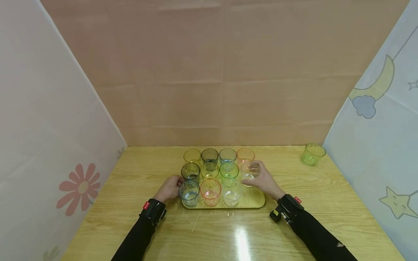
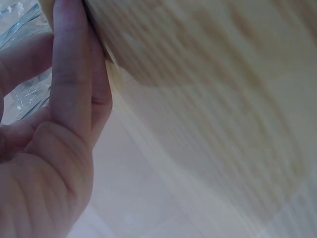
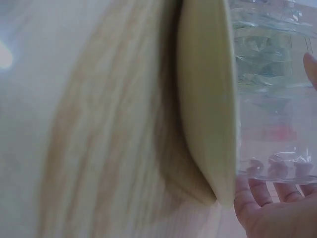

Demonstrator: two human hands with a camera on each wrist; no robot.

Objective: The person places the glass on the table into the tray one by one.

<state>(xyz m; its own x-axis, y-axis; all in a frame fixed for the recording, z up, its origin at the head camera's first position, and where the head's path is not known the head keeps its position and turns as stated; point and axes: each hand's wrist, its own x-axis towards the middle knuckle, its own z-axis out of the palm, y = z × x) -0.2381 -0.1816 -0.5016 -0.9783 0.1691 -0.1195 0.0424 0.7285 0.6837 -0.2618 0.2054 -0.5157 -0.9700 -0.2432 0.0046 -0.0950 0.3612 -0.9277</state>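
My right hand [image 1: 266, 183] grips a clear glass [image 1: 250, 177] at the right end of a yellow tray [image 1: 256, 202]. In the right wrist view its fingers [image 3: 270, 196] show behind the glass, just beyond the tray's edge [image 3: 208, 99]. At the tray's left end, my left hand [image 1: 170, 186] holds the rim beside a blue glass [image 1: 188, 197]. The left wrist view shows its fingers [image 2: 72, 74] against the tray's edge; the fingertips are partly hidden. Along the front row stand a pink-red glass [image 1: 210, 195] and another clear glass [image 1: 231, 199].
Behind them on the tray stand several tinted glasses, among them a green glass [image 1: 229, 174], a black glass [image 1: 210, 155] and an orange glass [image 1: 245, 155]. Apart from these, a yellow-green glass [image 1: 312, 154] sits at the wooden table's [image 1: 130, 192] back right corner.
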